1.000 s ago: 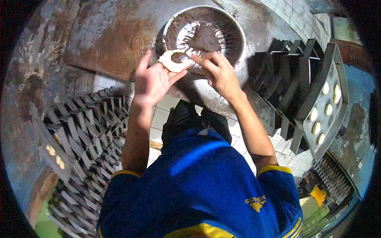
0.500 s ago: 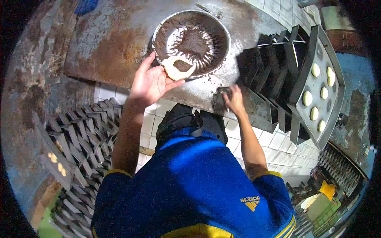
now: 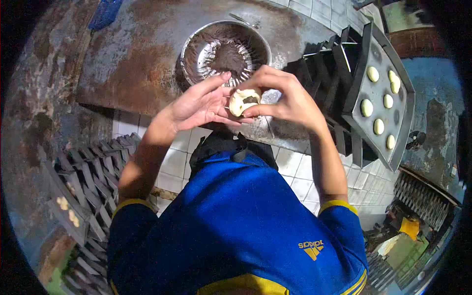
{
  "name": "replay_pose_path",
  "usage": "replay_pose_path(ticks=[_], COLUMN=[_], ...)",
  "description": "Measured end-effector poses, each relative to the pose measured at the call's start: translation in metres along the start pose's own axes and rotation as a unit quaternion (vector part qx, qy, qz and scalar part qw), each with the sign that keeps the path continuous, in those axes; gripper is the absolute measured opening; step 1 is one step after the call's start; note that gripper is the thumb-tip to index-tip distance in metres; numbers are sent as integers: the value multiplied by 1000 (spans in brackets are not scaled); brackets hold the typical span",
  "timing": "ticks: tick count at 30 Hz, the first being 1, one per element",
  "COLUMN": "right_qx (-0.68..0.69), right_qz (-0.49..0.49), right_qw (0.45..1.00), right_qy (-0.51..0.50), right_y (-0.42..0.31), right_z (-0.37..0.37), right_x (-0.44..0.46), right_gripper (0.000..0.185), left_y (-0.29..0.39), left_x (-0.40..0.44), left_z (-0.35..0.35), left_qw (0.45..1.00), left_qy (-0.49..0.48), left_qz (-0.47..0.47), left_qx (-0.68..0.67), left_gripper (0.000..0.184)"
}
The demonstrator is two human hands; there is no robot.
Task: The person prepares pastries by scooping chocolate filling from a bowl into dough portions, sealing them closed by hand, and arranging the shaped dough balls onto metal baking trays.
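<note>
A pale piece of dough [image 3: 239, 102] with dark filling in its middle lies over the fingers of my left hand [image 3: 200, 104], which is palm up with its thumb spread. My right hand [image 3: 287, 98] grips the dough's right edge between thumb and fingers, and the edges are partly folded up around the filling. Just beyond both hands stands a round metal bowl [image 3: 186, 63] holding dark brown filling [image 3: 228, 58], with smears on its inner wall.
Stacked metal trays rise at the right, the top tray [image 3: 355, 109] bearing several dough balls [image 3: 367, 107]. More trays [image 3: 93, 177] are stacked at the lower left. A utensil [image 3: 239, 19] lies behind the bowl. A blue item [image 3: 104, 14] is at the upper left.
My right hand went down to the table's front edge, then came back without the spoon-like tool and took hold of the dough. The dough has gone from flat to partly folded.
</note>
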State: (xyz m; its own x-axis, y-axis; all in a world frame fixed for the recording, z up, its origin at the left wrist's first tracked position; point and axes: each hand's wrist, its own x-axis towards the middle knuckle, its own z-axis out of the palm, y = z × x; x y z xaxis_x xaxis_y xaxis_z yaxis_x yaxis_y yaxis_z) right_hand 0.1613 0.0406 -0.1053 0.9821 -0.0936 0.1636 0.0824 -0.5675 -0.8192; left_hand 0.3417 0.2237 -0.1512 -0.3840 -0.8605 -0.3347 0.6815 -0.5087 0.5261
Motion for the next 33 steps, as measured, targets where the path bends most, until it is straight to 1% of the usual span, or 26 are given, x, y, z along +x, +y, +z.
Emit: replay_pose_path(ticks=[1,3,4,5,7,8,9,10,11,12,13,14,15,16,17,19,20,21,23,24,25,27,28,29,31,33], right_qx=[-5,56,59,41,64,18,17,128,237,48,47,-56,-157,-178,-179,-158,-146,-148,-100,-105,-107,-71,-77,-76,-48,-87], right_qz=[-1,83,100,106,140,107,108,148,187,90,89,30,-27,-14,-13,-2,-3,-3,9,3,4,24,24,25,31,42], right_qw=[1000,988,980,975,959,976,975,964,938,986,986,992,984,982,982,986,983,983,984,980,980,977,982,983,980,979], right_qy=[1,117,160,190,239,189,191,183,171,130,132,106,79,61,63,55,111,111,146,167,167,197,169,168,190,181], right_y=[-3,-10,-13,-12,-16,-4,-12,-28,-40,-38,-42,-50,-54,-53,-51,-48,-51,-51,-52,-56,-55,-50,-47,-50,-61,-69], right_z=[2,8,13,21,37,36,32,23,17,7,4,1,2,5,3,-1,-2,-4,-6,-6,-5,0,-1,0,-2,-5], right_x=[-5,-13,-16,-18,-14,-18,-17,-13,-12,-10,-6,-1,2,5,6,12,12,10,6,5,4,0,-1,-1,2,0], right_gripper=[41,33,27,27,21,41,41,54,69,92,92,93,95,91,91,80,58,58,40,27,27,24,33,33,52,69], left_y=[-7,-18,-26,-39,-56,-58,-56,-53,-52,-44,-39,-33,-29,-28,-26,-21,-21,-20,-18,-16,-18,-24,-25,-26,-23,-22], left_x=[-2,-4,4,9,30,38,38,36,33,30,29,26,25,21,22,24,15,15,12,11,11,13,19,21,22,21], left_z=[9,25,22,29,30,30,29,30,30,29,34,41,47,43,45,49,33,38,56,62,60,52,50,52,54,53], left_qw=[999,988,977,967,935,924,925,924,920,924,924,921,918,929,930,932,961,961,949,949,949,922,896,896,891,902], left_qy=[14,36,17,109,218,244,242,250,258,253,251,256,261,254,251,255,164,163,128,102,101,192,235,236,252,232], left_qz=[46,137,182,201,267,287,286,290,292,286,287,287,285,247,246,256,220,221,288,294,294,305,336,334,366,358], left_qx=[17,54,113,109,90,66,68,21,-28,30,31,61,90,104,106,38,14,14,-29,-54,-54,141,172,171,96,72], left_gripper=[80,72,67,58,45,39,39,33,28,28,28,29,30,32,32,35,40,40,43,43,43,38,34,34,29,28])
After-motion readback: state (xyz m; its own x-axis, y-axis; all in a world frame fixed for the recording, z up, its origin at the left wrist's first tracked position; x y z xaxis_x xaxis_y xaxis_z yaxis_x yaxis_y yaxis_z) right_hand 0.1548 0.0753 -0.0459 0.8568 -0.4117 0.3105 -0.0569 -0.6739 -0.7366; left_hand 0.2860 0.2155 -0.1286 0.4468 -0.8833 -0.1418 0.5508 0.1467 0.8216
